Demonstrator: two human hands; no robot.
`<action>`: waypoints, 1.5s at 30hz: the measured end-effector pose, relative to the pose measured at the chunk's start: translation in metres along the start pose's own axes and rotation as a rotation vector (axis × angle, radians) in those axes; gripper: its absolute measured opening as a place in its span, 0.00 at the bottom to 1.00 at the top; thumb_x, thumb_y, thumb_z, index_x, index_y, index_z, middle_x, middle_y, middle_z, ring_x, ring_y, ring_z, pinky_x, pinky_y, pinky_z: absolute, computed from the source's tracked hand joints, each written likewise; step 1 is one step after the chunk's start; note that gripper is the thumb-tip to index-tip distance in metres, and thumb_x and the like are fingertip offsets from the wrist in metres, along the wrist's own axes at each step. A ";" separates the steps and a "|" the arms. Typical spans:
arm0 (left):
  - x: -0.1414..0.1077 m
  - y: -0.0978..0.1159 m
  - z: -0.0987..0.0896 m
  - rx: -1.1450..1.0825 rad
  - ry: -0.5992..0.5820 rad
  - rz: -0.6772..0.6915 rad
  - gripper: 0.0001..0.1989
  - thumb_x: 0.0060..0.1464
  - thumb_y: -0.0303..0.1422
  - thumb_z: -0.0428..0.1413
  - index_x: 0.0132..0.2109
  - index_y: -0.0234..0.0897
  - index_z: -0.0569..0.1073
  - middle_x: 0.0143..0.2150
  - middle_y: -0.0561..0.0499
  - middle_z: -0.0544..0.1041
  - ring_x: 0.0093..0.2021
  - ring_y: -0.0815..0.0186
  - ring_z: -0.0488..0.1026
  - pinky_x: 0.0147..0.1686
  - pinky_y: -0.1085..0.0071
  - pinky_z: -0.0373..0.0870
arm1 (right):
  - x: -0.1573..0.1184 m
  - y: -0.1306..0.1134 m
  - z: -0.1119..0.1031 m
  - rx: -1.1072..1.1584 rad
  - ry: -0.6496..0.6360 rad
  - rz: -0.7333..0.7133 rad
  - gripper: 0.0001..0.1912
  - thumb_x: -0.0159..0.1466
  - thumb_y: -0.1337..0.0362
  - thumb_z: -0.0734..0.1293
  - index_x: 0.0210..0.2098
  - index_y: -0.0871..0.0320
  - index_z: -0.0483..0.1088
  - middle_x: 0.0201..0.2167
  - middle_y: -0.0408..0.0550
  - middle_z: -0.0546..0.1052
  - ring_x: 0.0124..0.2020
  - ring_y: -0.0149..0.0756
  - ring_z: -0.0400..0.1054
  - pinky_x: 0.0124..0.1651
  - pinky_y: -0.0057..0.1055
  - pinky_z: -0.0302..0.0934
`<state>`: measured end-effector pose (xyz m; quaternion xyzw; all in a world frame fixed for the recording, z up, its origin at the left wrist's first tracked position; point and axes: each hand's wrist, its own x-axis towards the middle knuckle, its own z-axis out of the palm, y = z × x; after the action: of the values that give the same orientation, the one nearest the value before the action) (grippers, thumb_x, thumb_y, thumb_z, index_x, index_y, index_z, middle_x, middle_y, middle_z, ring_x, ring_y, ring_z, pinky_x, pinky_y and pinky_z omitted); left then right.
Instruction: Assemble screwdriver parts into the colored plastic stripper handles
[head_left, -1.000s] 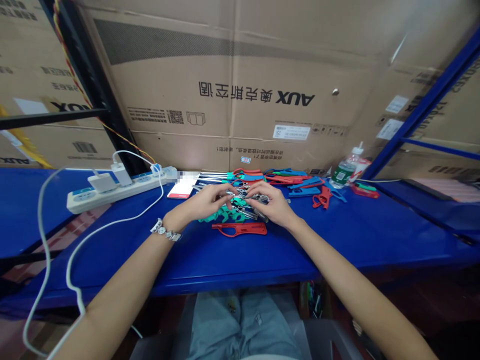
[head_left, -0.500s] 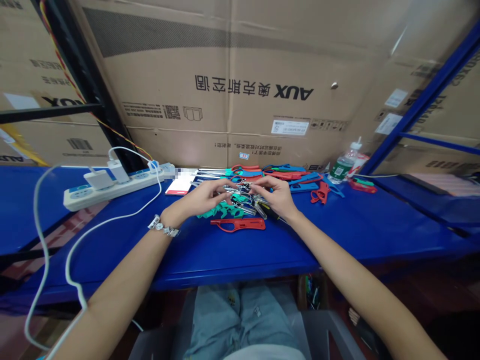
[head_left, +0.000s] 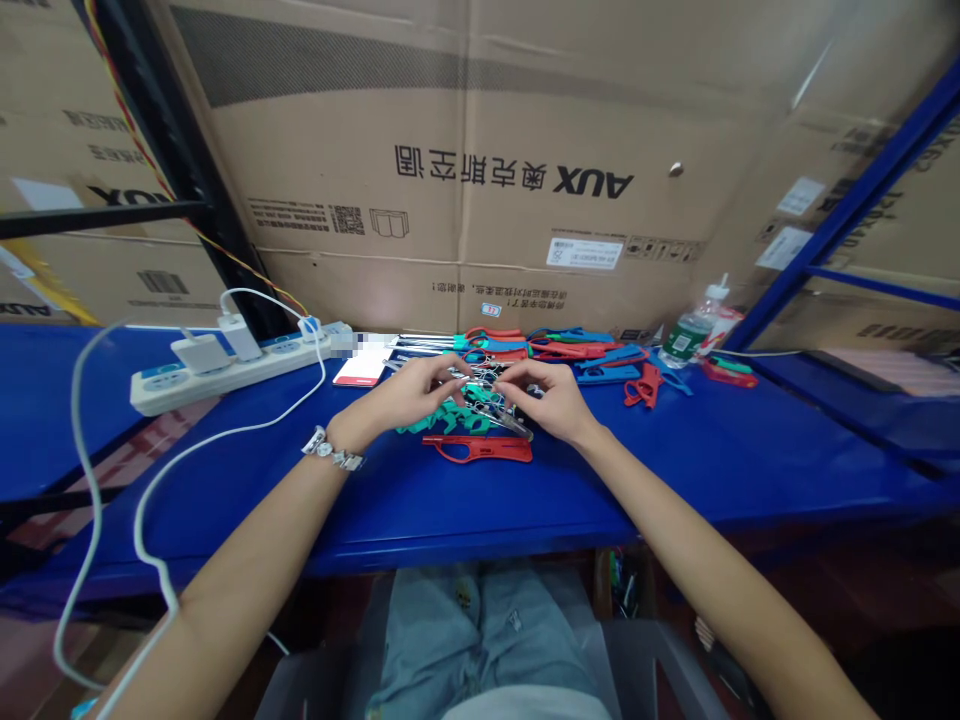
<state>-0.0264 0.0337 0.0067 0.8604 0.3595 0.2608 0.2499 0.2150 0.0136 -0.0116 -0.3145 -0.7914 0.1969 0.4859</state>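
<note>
Across back carton [head_left: 570,110] — "AUX 奥克斯空调", upside down. L hand [head_left: 420,390] & R hand [head_left: 551,398] half-curled over small metal parts [head_left: 484,380], grip can't tell — red casing [head_left: 491,449] nearer, on blue table [head_left: 465,510].

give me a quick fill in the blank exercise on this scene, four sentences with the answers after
1. The plastic casing lying nearest the front edge of the table is ____ in colour.
2. The small plastic pieces just behind that casing are ____ in colour.
3. Seen from the camera, the power strip lies to the ____ of the bottle.
4. The brand in Latin letters, printed upside down on the large cardboard box, reads ____.

Missing words: red; green; left; AUX
</note>
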 end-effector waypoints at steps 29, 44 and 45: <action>-0.001 0.012 0.003 -0.023 0.114 0.112 0.12 0.68 0.36 0.49 0.53 0.37 0.72 0.30 0.51 0.79 0.22 0.70 0.66 0.22 0.73 0.59 | 0.025 0.029 -0.010 0.252 -0.440 0.281 0.12 0.54 0.69 0.69 0.39 0.58 0.75 0.38 0.47 0.80 0.44 0.42 0.73 0.51 0.42 0.65; -0.003 0.003 0.000 0.014 0.019 0.073 0.11 0.68 0.40 0.51 0.48 0.38 0.72 0.31 0.49 0.81 0.26 0.67 0.73 0.26 0.71 0.64 | 0.023 0.018 -0.011 0.545 -0.044 0.554 0.11 0.52 0.60 0.72 0.33 0.56 0.71 0.22 0.40 0.74 0.23 0.32 0.68 0.29 0.31 0.57; -0.002 0.003 0.001 0.010 0.013 0.069 0.11 0.68 0.40 0.51 0.48 0.38 0.72 0.31 0.49 0.81 0.26 0.67 0.73 0.27 0.71 0.64 | 0.023 0.017 -0.010 0.593 -0.027 0.580 0.12 0.51 0.60 0.73 0.33 0.56 0.70 0.22 0.40 0.74 0.23 0.32 0.69 0.28 0.30 0.56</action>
<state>-0.0256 0.0295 0.0076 0.8717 0.3327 0.2733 0.2342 0.2213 0.0413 -0.0027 -0.3684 -0.5851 0.5491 0.4695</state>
